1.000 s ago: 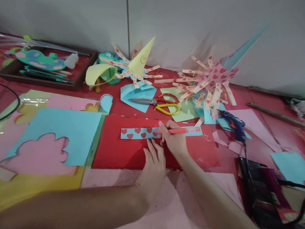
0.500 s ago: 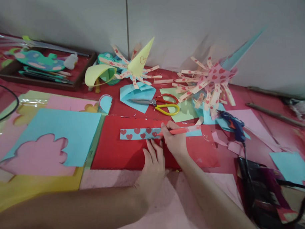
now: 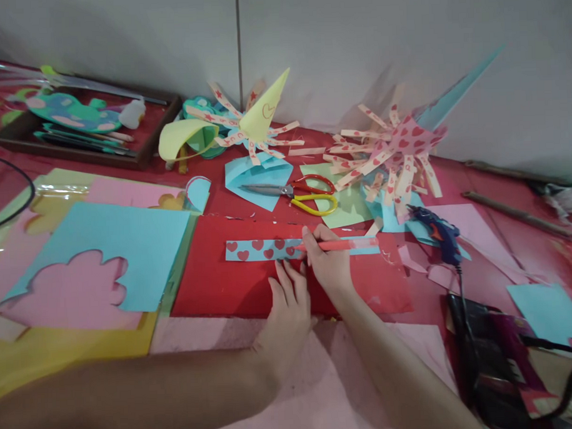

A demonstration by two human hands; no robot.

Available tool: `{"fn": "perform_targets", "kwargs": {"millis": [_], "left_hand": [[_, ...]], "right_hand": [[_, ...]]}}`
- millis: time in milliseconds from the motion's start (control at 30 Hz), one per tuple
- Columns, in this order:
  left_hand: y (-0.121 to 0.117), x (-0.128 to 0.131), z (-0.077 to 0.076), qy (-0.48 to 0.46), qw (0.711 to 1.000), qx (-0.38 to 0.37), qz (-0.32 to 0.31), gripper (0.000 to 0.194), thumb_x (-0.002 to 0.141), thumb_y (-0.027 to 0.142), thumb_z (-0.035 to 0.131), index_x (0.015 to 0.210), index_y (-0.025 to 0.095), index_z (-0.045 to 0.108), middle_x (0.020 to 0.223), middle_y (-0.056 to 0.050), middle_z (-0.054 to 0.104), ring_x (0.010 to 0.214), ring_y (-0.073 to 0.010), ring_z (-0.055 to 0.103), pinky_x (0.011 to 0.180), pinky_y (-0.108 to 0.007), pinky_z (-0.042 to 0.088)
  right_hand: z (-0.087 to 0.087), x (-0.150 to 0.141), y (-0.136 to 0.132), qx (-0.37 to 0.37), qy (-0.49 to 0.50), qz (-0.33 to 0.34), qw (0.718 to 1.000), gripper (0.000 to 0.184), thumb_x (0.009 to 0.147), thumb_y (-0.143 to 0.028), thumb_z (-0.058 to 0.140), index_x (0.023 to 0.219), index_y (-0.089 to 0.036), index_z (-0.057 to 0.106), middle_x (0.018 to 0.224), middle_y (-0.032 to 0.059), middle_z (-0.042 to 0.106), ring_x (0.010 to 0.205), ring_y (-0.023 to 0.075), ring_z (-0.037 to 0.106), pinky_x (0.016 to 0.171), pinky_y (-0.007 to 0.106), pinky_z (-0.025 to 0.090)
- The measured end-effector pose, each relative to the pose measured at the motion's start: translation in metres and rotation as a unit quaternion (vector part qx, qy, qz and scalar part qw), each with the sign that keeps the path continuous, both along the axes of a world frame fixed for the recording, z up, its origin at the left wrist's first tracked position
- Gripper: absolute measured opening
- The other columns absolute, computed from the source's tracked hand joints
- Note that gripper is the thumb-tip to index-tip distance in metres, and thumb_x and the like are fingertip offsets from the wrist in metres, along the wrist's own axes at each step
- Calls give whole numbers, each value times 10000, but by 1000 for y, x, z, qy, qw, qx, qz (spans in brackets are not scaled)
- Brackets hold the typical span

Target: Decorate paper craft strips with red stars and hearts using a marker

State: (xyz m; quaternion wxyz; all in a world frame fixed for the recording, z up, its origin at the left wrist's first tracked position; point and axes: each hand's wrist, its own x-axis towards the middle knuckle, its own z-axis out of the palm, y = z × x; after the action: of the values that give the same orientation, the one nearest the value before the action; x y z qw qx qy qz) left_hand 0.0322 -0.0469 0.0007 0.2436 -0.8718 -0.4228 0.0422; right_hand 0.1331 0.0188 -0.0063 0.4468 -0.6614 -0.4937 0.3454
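A light blue paper strip [image 3: 246, 246] with several red hearts lies across a red sheet [image 3: 213, 276]. My right hand [image 3: 326, 261] is closed round a red marker [image 3: 341, 244], its tip down on the strip beside the last hearts. The strip's right part, under the marker, shows plain blue at its end. My left hand [image 3: 289, 296] lies flat with its fingers stretched, fingertips at the strip's lower edge. Just behind the strip rest scissors [image 3: 297, 192] with one red and one yellow handle.
Paper figures with a yellow cone [image 3: 265, 112] and a blue cone [image 3: 457, 93] stand by the wall. A glue gun [image 3: 437, 233] with a cord lies right, above a black bag [image 3: 479, 364]. Cut paper sheets [image 3: 141, 232] and a brown tray [image 3: 145, 141] are left.
The marker's tip has shifted very slightly on the strip with my right hand. My left hand stays in place.
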Motion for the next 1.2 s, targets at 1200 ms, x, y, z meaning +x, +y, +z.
{"fn": "perform_targets", "kwargs": {"millis": [1200], "left_hand": [[-1,0,1,-10,1000,-13,2,699,753,535,499,1179,-18,518,1121,-253,585,1038,-364,563,792,-405,502]], "right_hand": [[5,-2,-1,-21,46,4,999,391,801,-445,497,535,-216,326,399,-80,419,366,88,462,372,203,372]]}}
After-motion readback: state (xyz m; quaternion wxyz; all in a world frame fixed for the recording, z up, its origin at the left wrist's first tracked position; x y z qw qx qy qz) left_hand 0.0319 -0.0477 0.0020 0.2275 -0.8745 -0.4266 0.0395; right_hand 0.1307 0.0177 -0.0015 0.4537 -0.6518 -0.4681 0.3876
